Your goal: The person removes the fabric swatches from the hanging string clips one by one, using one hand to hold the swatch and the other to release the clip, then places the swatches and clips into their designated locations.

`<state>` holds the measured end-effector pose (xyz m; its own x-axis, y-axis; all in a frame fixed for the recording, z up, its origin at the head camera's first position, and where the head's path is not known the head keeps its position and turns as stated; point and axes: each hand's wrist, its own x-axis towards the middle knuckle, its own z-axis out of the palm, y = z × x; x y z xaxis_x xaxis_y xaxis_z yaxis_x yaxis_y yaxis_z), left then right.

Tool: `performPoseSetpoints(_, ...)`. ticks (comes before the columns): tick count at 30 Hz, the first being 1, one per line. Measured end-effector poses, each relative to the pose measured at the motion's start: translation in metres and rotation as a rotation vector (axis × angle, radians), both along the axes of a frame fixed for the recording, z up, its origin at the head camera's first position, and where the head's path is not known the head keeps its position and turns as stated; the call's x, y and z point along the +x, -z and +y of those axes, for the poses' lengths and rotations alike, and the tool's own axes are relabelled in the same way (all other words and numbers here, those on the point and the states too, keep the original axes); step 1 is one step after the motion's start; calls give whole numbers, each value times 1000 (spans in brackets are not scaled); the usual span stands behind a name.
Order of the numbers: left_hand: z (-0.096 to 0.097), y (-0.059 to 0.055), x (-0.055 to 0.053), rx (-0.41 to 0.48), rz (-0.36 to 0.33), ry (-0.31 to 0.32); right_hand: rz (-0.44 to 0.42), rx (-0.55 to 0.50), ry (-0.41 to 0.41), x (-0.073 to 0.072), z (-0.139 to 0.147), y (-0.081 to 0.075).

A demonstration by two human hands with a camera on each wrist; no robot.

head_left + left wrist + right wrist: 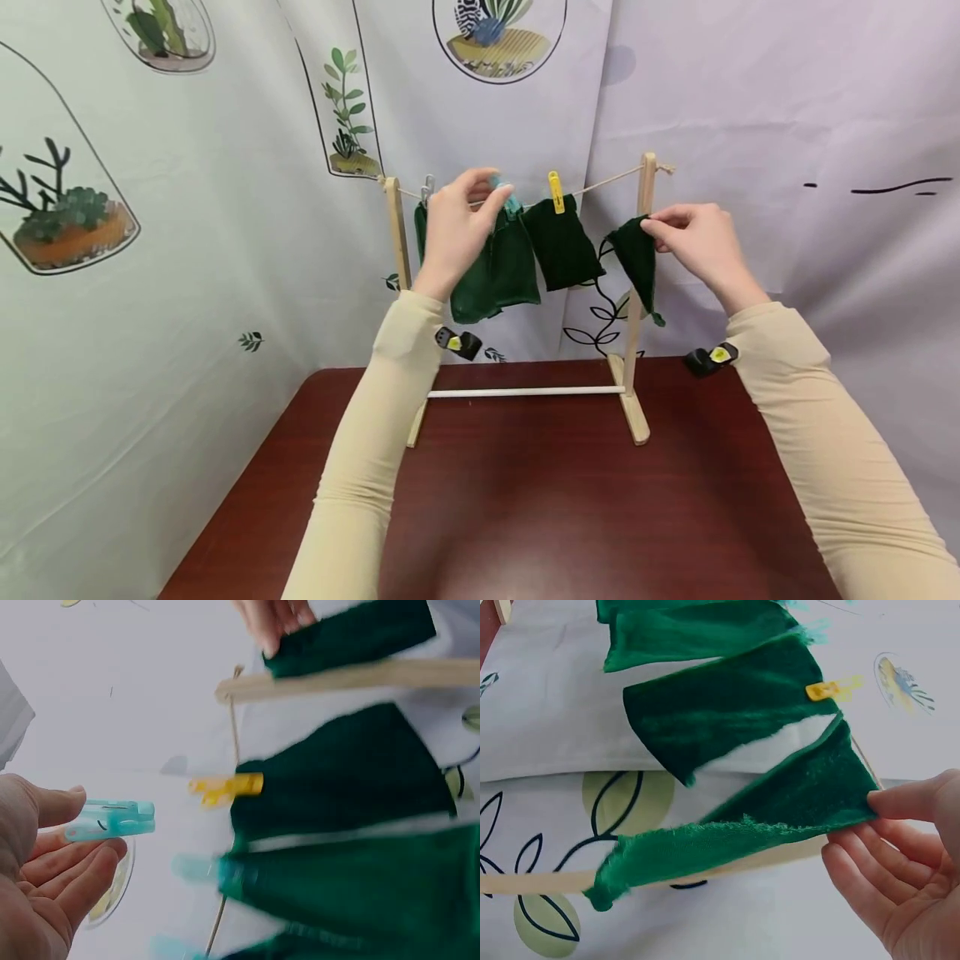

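Note:
My left hand is raised in front of the line and pinches a teal clothespin between thumb and fingers. On the right, my right hand pinches the upper corner of a dark green cloth, which hangs down beside the rack's right post. In the right wrist view this cloth narrows toward a small knob at its lower end. To its left, a second green cloth hangs from the cord under a yellow clothespin. More green cloth hangs further left, partly hidden by the left hand.
A wooden rack with a right post and left post carries the cord. A white bar joins its feet on the dark red table. A patterned curtain hangs behind.

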<state>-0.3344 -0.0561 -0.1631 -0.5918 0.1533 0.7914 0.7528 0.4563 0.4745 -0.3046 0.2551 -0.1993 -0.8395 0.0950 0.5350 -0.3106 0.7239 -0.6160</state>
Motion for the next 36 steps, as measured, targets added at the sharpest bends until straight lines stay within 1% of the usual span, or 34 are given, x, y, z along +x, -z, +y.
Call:
performPoseSetpoints(3,-22,0,2,18,-9,-33,-35,-28,0,5,7,-3)
performPoseSetpoints(6,-45,-1,6,24,-13,-78,-57,-61,-7,10,14,-5)
performPoseSetpoints(12,-94,1,15,33,-30,-159,-81,-123,-26,14,29,-2)
performPoseSetpoints(17,-135,9,21,9,-52,-256,-112,-111,21,20,44,4)
performPoseSetpoints(20,-157,17,25,-6,-69,-309,-140,-125,41,23,51,9)
performPoseSetpoints(22,-169,24,27,-12,-81,-329,-155,-145,43,24,56,13)
performPoseSetpoints(25,-181,34,28,-21,-105,-349,-162,-171,49,25,64,20)
performPoseSetpoints(28,-189,45,30,-30,-138,-356,-168,-191,58,24,70,29)
performPoseSetpoints(31,-197,60,29,-45,-161,-360,-183,-200,70,26,75,39)
performPoseSetpoints(36,-208,91,26,-56,-207,-373,-214,-152,103,29,80,58)
